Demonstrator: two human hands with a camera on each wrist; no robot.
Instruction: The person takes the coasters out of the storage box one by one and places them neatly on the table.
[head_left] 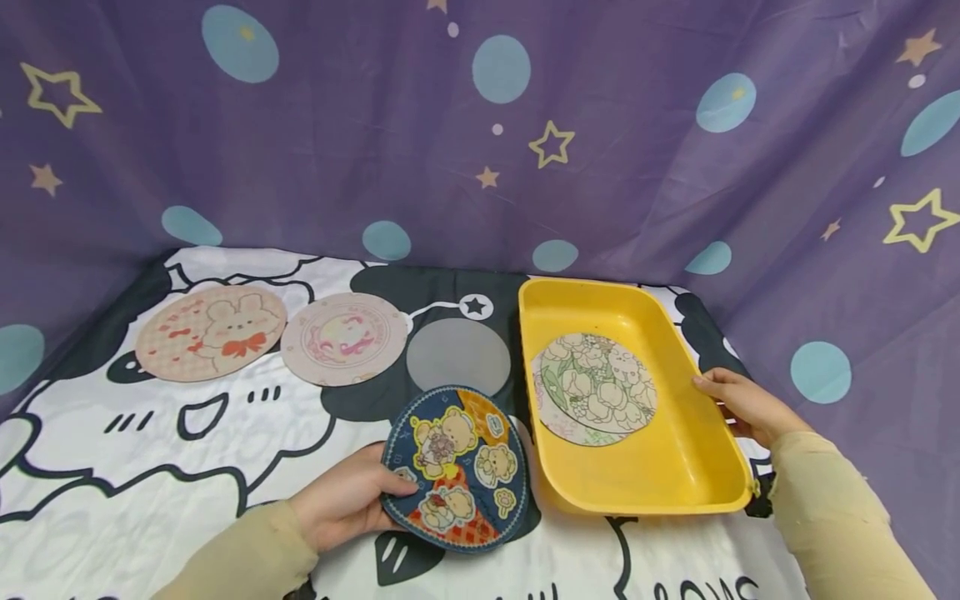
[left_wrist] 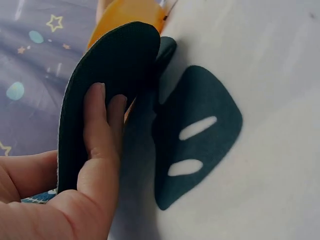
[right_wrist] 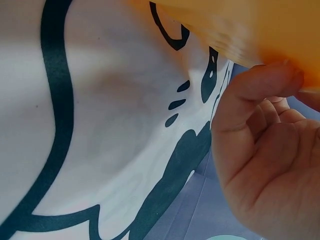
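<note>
My left hand pinches the left edge of a round mouse pad with teddy bears on dark blue and orange. Its thumb lies on the printed face; in the left wrist view, fingers spread across the dark underside. On the right, my right hand grips the long right rim of a yellow plastic tub, its fingers curled under the lip in the right wrist view. Inside the tub lies a round pad with a line-drawn flower print, overlapping a pinkish one beneath it.
Left of the tub, a plain grey disc, a pink round pad and a checked bunny pad lie in a row. A black-and-white cartoon cloth covers the table. Behind hangs a purple starry curtain.
</note>
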